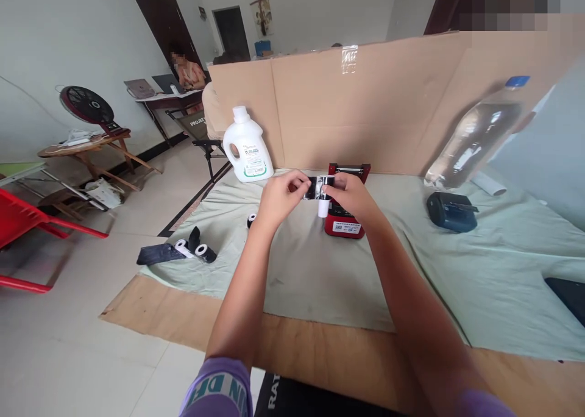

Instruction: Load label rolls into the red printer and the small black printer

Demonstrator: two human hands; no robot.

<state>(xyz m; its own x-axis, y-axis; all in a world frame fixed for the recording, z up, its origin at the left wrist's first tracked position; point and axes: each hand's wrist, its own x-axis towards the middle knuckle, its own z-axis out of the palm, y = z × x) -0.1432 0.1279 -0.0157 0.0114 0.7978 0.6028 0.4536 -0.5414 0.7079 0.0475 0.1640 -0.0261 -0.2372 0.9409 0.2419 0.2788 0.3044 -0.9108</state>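
Observation:
Both my hands meet above the cloth, around a small roll in glossy black wrapping, with a short white piece hanging below it. My left hand pinches the left end of the wrapping. On the right end, my right hand has its thumb and fingers closed. Just behind and below the right hand stands a red and black device with its lid raised, looking like a small printer. The hand partly hides it. Another black roll with a white core shows beside my left forearm.
Black rolls with white cores and black wrapping lie at left. A white jug and a tilted clear bottle rest against the cardboard wall. A dark blue device sits right. A person is in the background.

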